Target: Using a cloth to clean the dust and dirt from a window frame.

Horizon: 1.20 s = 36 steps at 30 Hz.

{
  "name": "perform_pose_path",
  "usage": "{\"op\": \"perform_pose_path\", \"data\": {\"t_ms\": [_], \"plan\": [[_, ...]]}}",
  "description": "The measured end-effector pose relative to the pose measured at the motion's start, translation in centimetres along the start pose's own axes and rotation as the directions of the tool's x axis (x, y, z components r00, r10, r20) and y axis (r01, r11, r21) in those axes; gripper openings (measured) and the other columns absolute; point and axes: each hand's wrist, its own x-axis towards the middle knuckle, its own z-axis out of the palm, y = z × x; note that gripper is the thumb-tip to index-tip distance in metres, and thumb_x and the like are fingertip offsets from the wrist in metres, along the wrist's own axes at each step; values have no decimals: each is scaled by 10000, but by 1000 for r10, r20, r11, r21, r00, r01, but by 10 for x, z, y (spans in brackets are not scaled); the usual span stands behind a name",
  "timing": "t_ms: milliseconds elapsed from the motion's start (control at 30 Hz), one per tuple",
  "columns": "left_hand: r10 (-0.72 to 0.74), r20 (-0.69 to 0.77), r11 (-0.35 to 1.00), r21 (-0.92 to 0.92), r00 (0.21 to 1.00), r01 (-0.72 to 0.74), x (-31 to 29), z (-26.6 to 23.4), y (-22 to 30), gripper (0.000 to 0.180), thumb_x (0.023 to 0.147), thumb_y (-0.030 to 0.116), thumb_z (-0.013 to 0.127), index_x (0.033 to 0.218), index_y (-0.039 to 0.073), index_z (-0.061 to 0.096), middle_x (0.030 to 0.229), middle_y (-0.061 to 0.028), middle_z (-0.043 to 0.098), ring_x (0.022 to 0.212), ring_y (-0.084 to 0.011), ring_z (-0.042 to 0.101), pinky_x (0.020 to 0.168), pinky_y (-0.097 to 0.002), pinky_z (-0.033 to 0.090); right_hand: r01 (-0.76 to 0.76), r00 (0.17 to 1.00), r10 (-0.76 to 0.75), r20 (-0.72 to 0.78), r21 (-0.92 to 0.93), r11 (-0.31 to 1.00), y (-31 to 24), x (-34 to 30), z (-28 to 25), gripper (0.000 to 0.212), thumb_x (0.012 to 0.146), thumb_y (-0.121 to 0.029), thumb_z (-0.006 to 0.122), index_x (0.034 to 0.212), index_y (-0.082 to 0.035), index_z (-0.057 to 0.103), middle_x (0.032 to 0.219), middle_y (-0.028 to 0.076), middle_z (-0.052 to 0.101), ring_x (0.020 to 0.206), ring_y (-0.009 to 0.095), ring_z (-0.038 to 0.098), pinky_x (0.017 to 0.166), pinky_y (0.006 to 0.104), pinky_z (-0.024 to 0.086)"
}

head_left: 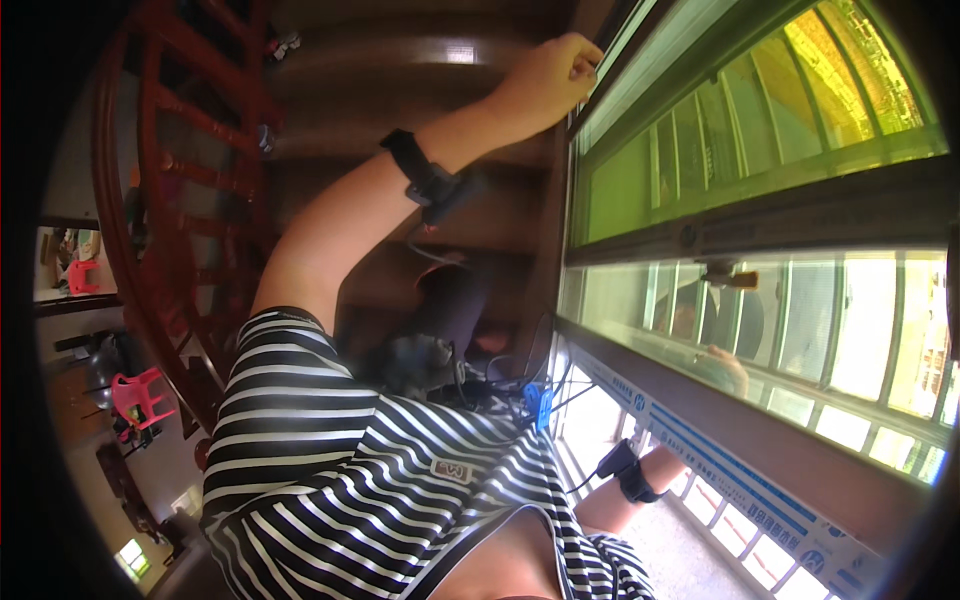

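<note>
My left arm stretches up across the view, a black strap with a small device on its wrist. At the far side of the window, my left hand has its fingers curled against the window frame. My right forearm, also strapped in black, goes behind the bottom rail of the sash, which carries blue-and-white printed tape. Through the glass pane a blurred hand shape shows, in line with that forearm; this seems to be my right hand, its fingers unclear. A brass-coloured latch sits on the middle rail.
Dark wooden stairs lie beyond my left arm, with a reddish wooden banister at left. A pink plastic chair stands below. Cables and a blue clip-like piece hang near my chest. Bars stand outside the window.
</note>
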Motion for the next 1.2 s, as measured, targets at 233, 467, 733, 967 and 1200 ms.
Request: {"op": "perform_pose_path", "data": {"t_ms": [233,467,733,967,1200], "plan": [[-1,-161,990,141,987,25,89,27,-36,392,905,297,589,1149,-7,548,986,-173,670,941,-298,643,811,-392,489,131,991,-130,-22,64,989,-12,25,31,146,834,-144,581,918,-27,605,888,54,612,836,194,597,793,312,471],[68,-190,997,32,979,-63,208,40,-75,557,956,337,520,1344,-54,433,1161,-273,597,1106,-332,584,923,-386,448,242,968,-233,-91,103,965,-17,40,66,140,838,-151,581,902,-29,605,871,52,612,823,195,601,786,310,475],[70,-25,988,-133,997,-73,250,57,-84,751,997,448,329,1474,-79,87,1550,-255,119,1450,-345,121,1175,-377,118,321,909,-287,-303,66,945,-21,3,81,136,842,-159,583,883,-32,606,852,50,613,808,195,605,778,308,480],[66,59,987,-149,996,-56,243,60,-72,770,998,511,298,1493,-30,63,1565,-224,95,1457,-330,95,1167,-488,42,163,824,-72,-561,113,980,33,-69,-18,125,831,-159,562,859,-41,590,848,59,608,800,191,606,780,307,483],[-35,125,945,-319,992,74,248,46,-94,740,985,468,409,1467,-54,202,1515,-233,275,1433,-289,228,1155,-369,180,-14,776,161,-610,238,971,60,-78,-9,80,783,-91,499,815,-56,563,879,55,583,849,177,577,819,311,463]]}}
